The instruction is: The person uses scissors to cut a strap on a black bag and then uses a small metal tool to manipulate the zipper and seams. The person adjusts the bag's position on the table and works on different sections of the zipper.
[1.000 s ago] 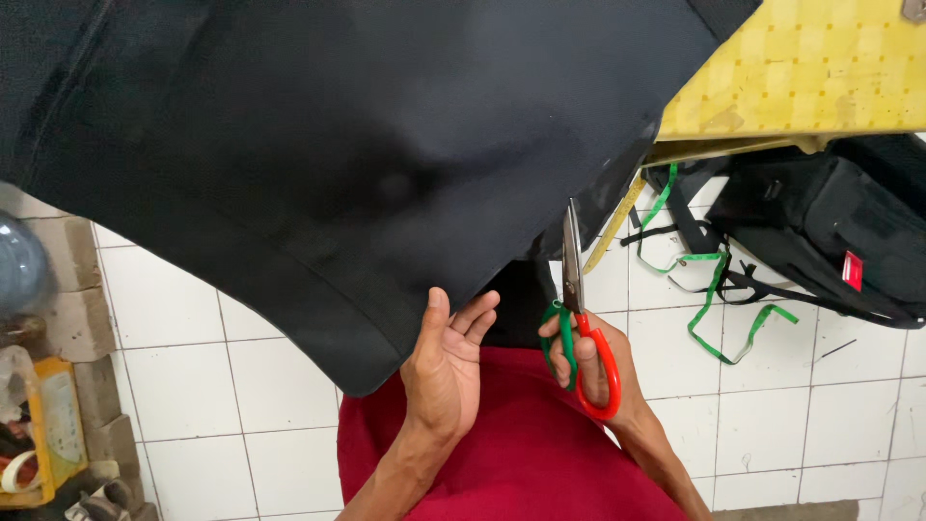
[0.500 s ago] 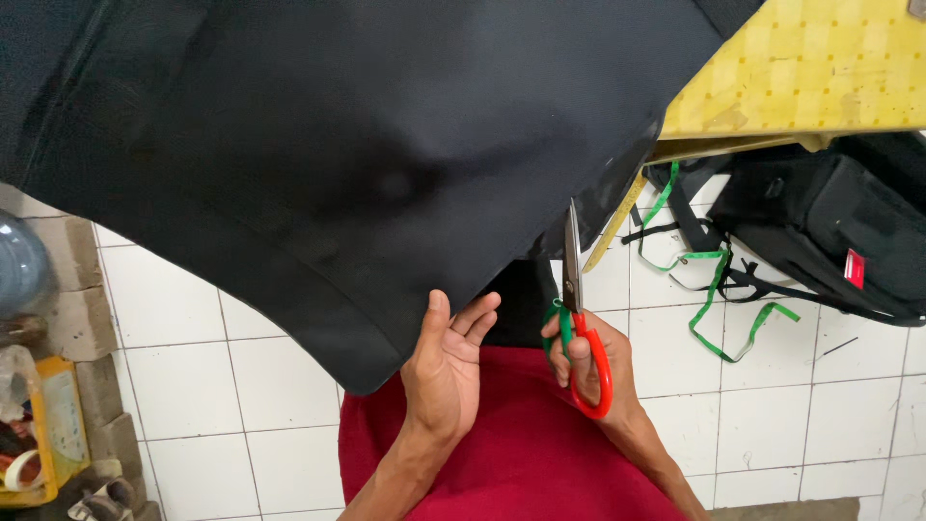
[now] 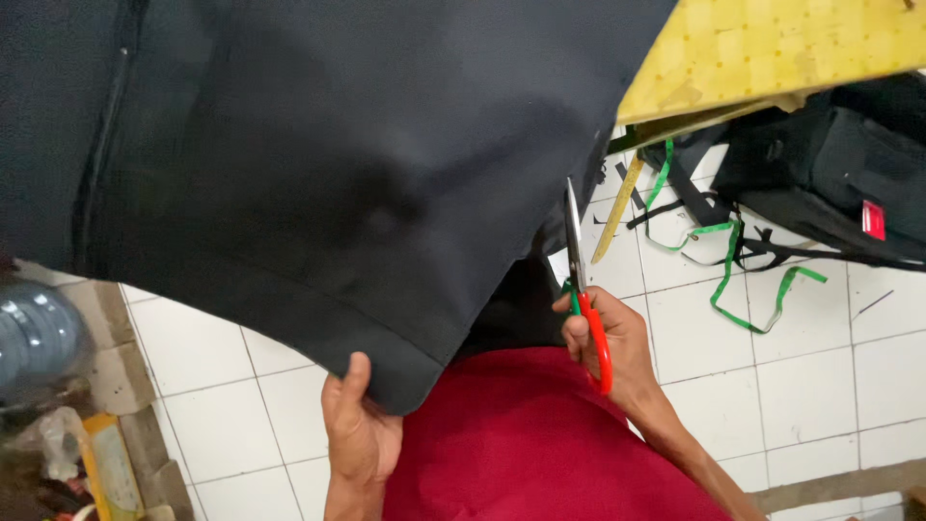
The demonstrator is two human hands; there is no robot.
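Observation:
A large sheet of black fabric (image 3: 318, 164) hangs off the yellow table (image 3: 772, 48) and fills most of the view. My left hand (image 3: 357, 434) grips its lower hemmed corner, thumb on top. My right hand (image 3: 617, 347) holds red-and-green-handled scissors (image 3: 584, 289), blades pointing up and closed or nearly so, close to the fabric's right edge. My red shirt (image 3: 521, 444) shows below between the hands.
A black bag (image 3: 830, 174) with green and black straps (image 3: 733, 260) lies on the white tiled floor (image 3: 820, 338) under the table at right. A clear water bottle (image 3: 39, 333) and cluttered items sit at the lower left.
My left hand slid down and left and closed on the fabric's corner, having lain flat under it before. The right hand with the scissors stayed in place.

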